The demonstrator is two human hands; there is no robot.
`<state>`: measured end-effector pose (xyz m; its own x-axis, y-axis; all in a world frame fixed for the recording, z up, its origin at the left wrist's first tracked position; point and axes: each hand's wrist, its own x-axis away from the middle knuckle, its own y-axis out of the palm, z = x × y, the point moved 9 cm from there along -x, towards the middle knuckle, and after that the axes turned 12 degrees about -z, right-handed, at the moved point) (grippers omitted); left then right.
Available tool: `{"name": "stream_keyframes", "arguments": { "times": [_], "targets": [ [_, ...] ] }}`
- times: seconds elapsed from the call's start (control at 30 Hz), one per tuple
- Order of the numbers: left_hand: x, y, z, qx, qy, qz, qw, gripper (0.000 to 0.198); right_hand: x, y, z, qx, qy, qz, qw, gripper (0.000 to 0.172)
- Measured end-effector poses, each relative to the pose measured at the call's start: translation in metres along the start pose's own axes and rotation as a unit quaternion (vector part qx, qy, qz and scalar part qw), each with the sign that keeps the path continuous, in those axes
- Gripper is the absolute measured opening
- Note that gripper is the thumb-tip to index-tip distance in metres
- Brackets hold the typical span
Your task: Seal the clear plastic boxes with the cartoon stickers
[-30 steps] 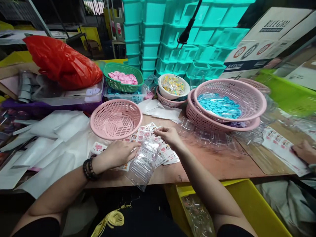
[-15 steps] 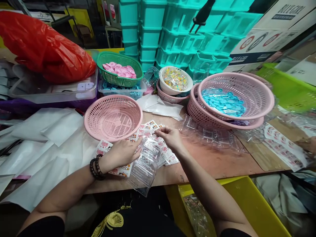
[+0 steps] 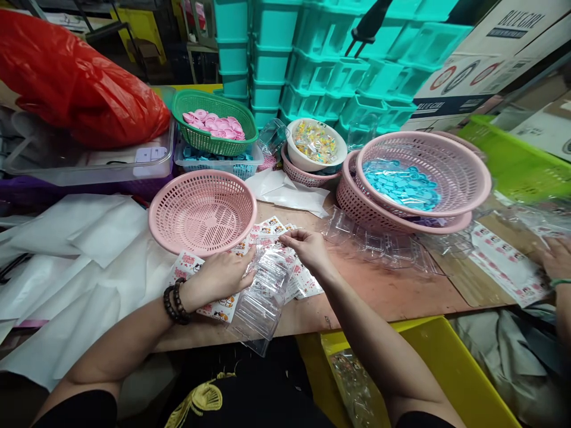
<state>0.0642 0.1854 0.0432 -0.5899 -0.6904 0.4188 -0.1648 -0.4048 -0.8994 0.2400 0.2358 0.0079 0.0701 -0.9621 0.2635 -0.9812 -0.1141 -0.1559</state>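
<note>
A stack of clear plastic blister packs (image 3: 261,300) lies tilted over the table's front edge, between my hands. My left hand (image 3: 218,278), with a dark bead bracelet at the wrist, holds the stack's left side, index finger stretched along its upper end. At the upper right corner, my right hand (image 3: 306,245) pinches thumb and index finger together; whatever is between those tips is too small to make out. Printed sticker sheets (image 3: 223,308) with red and orange cartoon figures are spread underneath and around the packs.
A pink basket (image 3: 165,223) stands behind my left hand. Pink baskets (image 3: 464,172) with bagged blue pieces stand at right, clear packs (image 3: 379,244) before them. White paper sheets (image 3: 107,238) cover the left. A co-worker's hand (image 3: 555,255) is at far right near sticker sheets (image 3: 508,264).
My hands and the packs keep nearly the same place. The co-worker's hand at the far right has come further into view. The whole view has shifted slightly.
</note>
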Motion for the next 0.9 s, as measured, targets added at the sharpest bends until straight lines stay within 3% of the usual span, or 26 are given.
{"name": "stream_keyframes", "arguments": {
  "times": [0.23, 0.47, 0.63, 0.77, 0.83, 0.9],
  "targets": [
    [-0.002, 0.002, 0.0, -0.007, -0.005, -0.013, 1.0, 0.056, -0.001, 0.0, -0.002, 0.005, -0.01, -0.001, 1.0, 0.027],
    [-0.005, 0.0, 0.001, -0.003, 0.005, 0.011, 1.0, 0.062, -0.002, 0.0, 0.0, 0.012, -0.01, -0.001, 1.0, 0.027],
    [-0.01, 0.0, 0.005, -0.013, 0.01, 0.001, 1.0, 0.066, 0.002, 0.003, -0.005, 0.112, -0.019, 0.011, 0.993, 0.02],
    [-0.012, 0.003, 0.005, -0.025, 0.006, 0.001, 1.0, 0.067, 0.017, 0.011, -0.023, 0.326, -0.068, 0.055, 0.941, 0.013],
    [-0.013, 0.005, 0.004, -0.028, 0.0, 0.0, 1.0, 0.067, 0.023, 0.013, -0.028, 0.42, -0.065, 0.069, 0.903, 0.026],
    [-0.013, 0.007, 0.003, -0.026, -0.002, 0.0, 1.0, 0.067, 0.023, 0.005, -0.027, 0.454, -0.033, 0.084, 0.887, 0.051]
  ]
}}
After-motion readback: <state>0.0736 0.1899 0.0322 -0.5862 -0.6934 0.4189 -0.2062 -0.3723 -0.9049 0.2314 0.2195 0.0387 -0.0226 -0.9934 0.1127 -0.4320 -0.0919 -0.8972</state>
